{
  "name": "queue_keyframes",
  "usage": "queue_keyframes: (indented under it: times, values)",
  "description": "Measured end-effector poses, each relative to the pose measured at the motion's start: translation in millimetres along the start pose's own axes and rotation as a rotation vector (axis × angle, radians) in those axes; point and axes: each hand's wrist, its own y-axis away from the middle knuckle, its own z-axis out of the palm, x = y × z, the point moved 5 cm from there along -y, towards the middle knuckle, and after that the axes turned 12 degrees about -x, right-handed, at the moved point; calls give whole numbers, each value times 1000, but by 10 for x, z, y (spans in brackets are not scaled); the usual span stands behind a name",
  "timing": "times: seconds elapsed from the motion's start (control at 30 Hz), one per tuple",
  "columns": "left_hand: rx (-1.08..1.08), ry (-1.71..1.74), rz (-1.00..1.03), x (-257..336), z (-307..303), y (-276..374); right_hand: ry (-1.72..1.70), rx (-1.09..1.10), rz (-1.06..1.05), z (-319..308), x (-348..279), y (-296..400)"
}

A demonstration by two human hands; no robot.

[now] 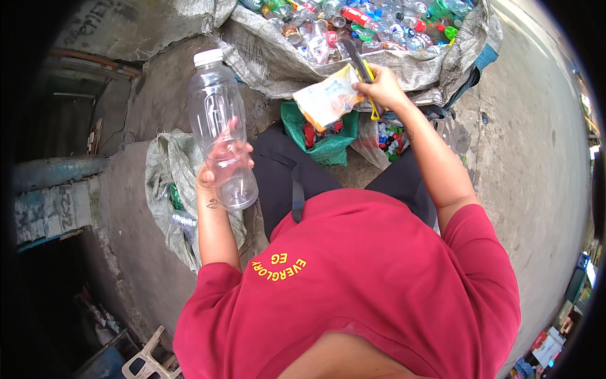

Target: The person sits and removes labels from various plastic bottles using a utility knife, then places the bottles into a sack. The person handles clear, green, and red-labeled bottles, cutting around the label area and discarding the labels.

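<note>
My left hand (222, 156) is wrapped around the lower part of a clear plastic bottle (218, 104). The bottle stands nearly upright in the picture, bare of any label, with a white cap (208, 57) on its neck. In my right hand (383, 87) are a yellow and black utility knife (364, 71), its dark blade end pointing away from me, and a crumpled plastic label (329, 97) pinched at its edge. The label is whitish with orange and yellow parts. Below it a green sack (348, 149) holds red pieces, partly hidden by the label.
A large woven sack (274, 61) full of plastic bottles lies ahead. Beside the green sack, a pale sack (371, 137) contains colourful bottle caps (392, 139). Another woven sack (158, 166) with a few bottles sits at left on the concrete floor (511, 166). A plastic chair (149, 357) stands behind left.
</note>
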Motion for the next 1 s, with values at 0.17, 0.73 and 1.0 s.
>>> queue_keyframes:
  times: [0.17,0.73,1.0]
  values:
    - [35,-124,25,155,-80,318,354,79,150,1016,724,-45]
    - [424,-1552,-299,251,77,-196,-629,-106,145,687,-532,-43]
    - [339,-2061,-111,116,475,-929,-5,-98,294,66,-790,207]
